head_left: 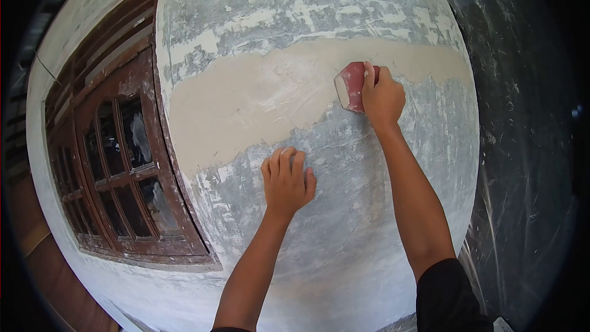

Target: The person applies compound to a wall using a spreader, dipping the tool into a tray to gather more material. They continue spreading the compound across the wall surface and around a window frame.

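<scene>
A broad band of beige filler crosses the patchy grey wall. My right hand grips a red scraper by its right side, the blade side facing left against the wall at the band's lower edge. Lower and to the left, my left hand holds nothing; its fingers are bent and a little apart, the fingertips at the wall just below the filler. Paler scrape marks show in the filler between the two hands.
On the left is a brown wooden window with dark glass panes, its frame spotted with white. A dark, streaked surface stands beyond the wall's right edge. Reddish-brown roofing shows at the lower left.
</scene>
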A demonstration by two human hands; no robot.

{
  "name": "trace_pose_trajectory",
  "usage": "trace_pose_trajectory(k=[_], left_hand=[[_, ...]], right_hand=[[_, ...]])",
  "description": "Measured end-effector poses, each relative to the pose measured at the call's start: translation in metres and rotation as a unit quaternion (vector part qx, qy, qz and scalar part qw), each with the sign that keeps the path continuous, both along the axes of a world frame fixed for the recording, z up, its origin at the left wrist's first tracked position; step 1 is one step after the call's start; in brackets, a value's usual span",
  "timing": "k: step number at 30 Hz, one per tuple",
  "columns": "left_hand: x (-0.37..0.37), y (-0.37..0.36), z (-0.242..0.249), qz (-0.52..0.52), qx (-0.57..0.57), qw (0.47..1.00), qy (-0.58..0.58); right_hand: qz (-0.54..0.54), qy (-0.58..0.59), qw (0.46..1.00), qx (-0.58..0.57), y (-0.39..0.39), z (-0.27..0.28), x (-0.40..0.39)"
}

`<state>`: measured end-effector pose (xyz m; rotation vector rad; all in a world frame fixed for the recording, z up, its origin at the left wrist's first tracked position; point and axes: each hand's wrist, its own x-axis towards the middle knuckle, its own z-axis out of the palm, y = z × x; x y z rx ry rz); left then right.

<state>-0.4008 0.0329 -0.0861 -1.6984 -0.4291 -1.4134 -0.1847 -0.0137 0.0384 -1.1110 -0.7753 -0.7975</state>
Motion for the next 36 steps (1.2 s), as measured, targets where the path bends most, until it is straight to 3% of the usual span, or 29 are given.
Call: trace_pose_trajectory(k=[1, 3, 7, 8, 12, 13, 15, 18, 19, 21, 23, 27, 30, 34, 36], left_hand=[[0.001, 0.0, 0.0, -0.001, 0.001, 1.0, -0.001], [0.001, -0.001, 0.001, -0.004, 0.001, 1.0, -0.003], [-0.001, -0.002, 0.0, -0.01, -0.01, 1.0, -0.002], [-0.001, -0.002, 0.0, -0.011, -0.01, 1.0, -0.002], [-0.001, 0.0, -0.001, -0.007, 0.001, 1.0, 0.001], [0.0, 0.0, 0.0, -0.005, 0.002, 1.0, 0.001], [0.001, -0.001, 0.0, -0.008, 0.003, 1.0, 0.001], [-0.001, -0.002, 0.0, -0.01, -0.003, 1.0, 0.002], [0.0, -0.002, 0.0, -0.01, -0.006, 1.0, 0.0], [0.0, -0.002, 0.0, -0.009, -0.005, 1.0, 0.002], [-0.001, -0.001, 0.0, -0.006, -0.002, 1.0, 0.004], [0.0, 0.0, 0.001, -0.003, -0.001, 1.0, 0.003], [0.0, -0.001, -0.001, -0.005, -0.007, 1.0, 0.003], [-0.001, -0.001, 0.0, -0.011, -0.007, 1.0, 0.005], [0.0, 0.0, -0.001, -0.007, -0.005, 1.0, 0.007]], right_hand=[[0.025, 0.015, 0.999, 0.026, -0.003, 0.0, 0.001], [0.088, -0.071, 0.992, 0.055, -0.002, -0.003, -0.028], [0.075, -0.171, 0.979, -0.077, 0.011, -0.005, -0.078], [0.074, -0.17, 0.98, -0.076, 0.012, -0.004, -0.07], [-0.018, 0.048, 0.998, -0.04, -0.001, 0.0, 0.0], [-0.019, 0.048, 0.998, -0.039, -0.002, -0.001, 0.004], [0.053, 0.046, 0.995, 0.074, -0.009, -0.007, 0.005], [0.128, -0.085, 0.988, 0.033, 0.001, -0.018, -0.039], [0.115, -0.101, 0.988, -0.038, 0.003, -0.021, -0.049], [0.067, -0.09, 0.993, -0.045, 0.013, -0.025, -0.042], [0.018, -0.006, 1.0, -0.018, 0.011, -0.026, -0.012], [0.04, 0.059, 0.996, 0.059, -0.009, -0.025, 0.007], [0.126, -0.104, 0.985, 0.05, -0.005, -0.025, -0.035], [0.053, -0.125, 0.99, -0.028, 0.013, -0.018, -0.029], [-0.017, 0.009, 1.0, 0.023, 0.007, -0.016, 0.001]])
